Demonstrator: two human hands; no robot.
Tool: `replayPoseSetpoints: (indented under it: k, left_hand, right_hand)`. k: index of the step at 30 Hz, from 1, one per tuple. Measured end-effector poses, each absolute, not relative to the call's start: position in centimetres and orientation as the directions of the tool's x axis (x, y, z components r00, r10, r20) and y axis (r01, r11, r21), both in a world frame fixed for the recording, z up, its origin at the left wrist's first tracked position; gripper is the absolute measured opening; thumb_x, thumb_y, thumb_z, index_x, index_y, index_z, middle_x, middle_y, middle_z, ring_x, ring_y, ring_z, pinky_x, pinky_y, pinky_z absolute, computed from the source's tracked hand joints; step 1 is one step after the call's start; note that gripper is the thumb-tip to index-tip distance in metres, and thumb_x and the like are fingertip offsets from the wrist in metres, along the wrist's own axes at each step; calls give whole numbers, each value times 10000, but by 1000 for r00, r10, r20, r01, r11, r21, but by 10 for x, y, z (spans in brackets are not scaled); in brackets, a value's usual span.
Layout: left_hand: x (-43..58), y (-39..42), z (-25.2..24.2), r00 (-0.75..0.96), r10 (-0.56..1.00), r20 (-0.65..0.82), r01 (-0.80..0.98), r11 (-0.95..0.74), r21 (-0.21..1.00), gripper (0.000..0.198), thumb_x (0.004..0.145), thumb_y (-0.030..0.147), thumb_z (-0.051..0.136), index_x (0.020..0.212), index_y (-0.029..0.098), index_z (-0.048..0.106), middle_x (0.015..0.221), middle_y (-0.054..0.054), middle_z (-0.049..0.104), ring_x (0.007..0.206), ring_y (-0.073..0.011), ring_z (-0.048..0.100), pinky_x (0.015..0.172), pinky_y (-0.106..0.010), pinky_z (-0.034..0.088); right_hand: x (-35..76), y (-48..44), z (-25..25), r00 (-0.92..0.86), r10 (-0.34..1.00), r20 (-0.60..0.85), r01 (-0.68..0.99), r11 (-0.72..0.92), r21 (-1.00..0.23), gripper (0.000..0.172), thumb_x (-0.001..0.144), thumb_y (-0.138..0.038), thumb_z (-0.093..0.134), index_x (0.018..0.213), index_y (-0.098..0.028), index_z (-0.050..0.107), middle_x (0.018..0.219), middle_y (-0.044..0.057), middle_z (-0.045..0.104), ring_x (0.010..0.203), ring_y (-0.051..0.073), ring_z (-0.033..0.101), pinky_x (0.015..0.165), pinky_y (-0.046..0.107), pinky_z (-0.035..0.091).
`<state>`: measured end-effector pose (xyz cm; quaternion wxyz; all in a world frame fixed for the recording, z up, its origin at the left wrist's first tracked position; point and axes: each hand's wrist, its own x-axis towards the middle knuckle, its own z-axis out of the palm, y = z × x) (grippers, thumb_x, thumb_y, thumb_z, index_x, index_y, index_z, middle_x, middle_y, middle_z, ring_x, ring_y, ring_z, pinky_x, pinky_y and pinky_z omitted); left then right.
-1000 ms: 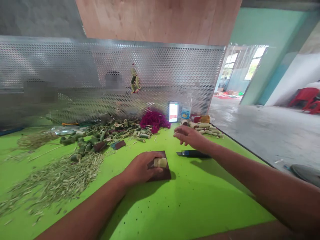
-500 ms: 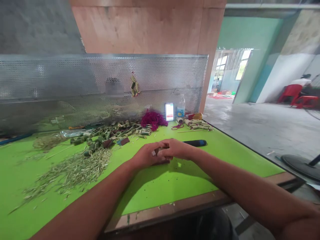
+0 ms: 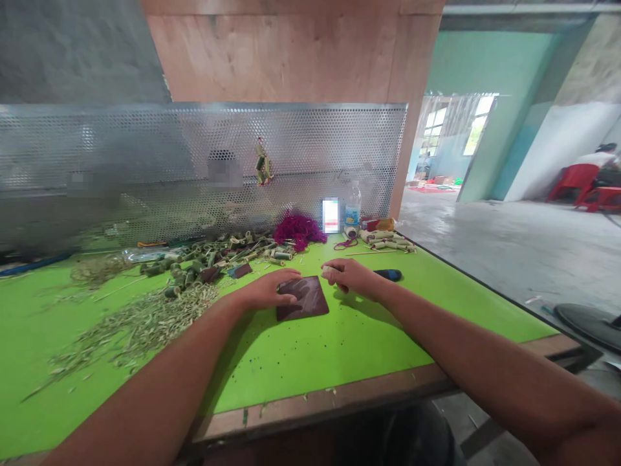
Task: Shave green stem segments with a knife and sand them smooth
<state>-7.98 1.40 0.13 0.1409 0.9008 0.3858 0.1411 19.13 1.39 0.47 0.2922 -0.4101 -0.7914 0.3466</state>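
Observation:
A square dark brown sheet that looks like sandpaper (image 3: 310,303), with pale dust smeared across it, lies on the green tabletop (image 3: 291,362). Over its left side rests my left hand (image 3: 272,289), fingers apart and holding nothing. To the right of the sheet, my right hand (image 3: 352,277) is closed, its fingertips pinching a small pale bamboo piece (image 3: 326,272) that is mostly covered. Behind the right wrist lies a tool with a black and blue handle (image 3: 389,275); its other end is hidden by my hand.
Bamboo shavings (image 3: 150,323) and cut bamboo tubes (image 3: 187,278) cover the left side. Purple string (image 3: 298,230), a lit phone (image 3: 330,215), a water bottle (image 3: 353,207) and strung bamboo pieces (image 3: 388,241) line the back, before a perforated metal panel (image 3: 310,142).
My hands were together over the sheet and have come apart. The left opened and shifted left; the right moved slightly right with the bamboo piece, uncovering the sheet.

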Motion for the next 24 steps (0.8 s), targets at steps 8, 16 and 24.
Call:
replayPoseSetpoints:
  k: [8, 16, 24]
  left_hand:
    - [-82, 16, -3, 704, 708, 55, 650, -673, 353, 669, 827, 510, 596, 1411, 235, 421, 1507, -75, 358, 1364, -270, 348, 1134, -411, 255]
    - [-76, 13, -6, 702, 712, 7, 684, -677, 272, 692, 830, 577, 558, 1411, 222, 439, 1496, -101, 367, 1352, -303, 357, 1121, -415, 266]
    - [-69, 8, 0, 683, 724, 100, 692, -685, 229, 614, 808, 499, 628, 1331, 199, 515, 1391, -117, 484, 1267, -295, 438, 1071, -419, 325]
  right_hand:
    - [190, 16, 0, -483, 864, 143, 467, 392, -792, 511, 837, -470, 592, 1232, -147, 580, 789, 41, 624, 525, 80, 456, 485, 224, 379]
    - [192, 20, -4, -450, 887, 105, 441, 323, -837, 380, 819, -460, 623, 1047, -170, 533, 794, 27, 633, 482, 64, 442, 445, 210, 358]
    - [189, 17, -2, -576, 809, 113, 11, 147, -989, 330, 783, -374, 694, 998, -165, 557, 870, 15, 614, 611, 69, 524, 597, 222, 463]
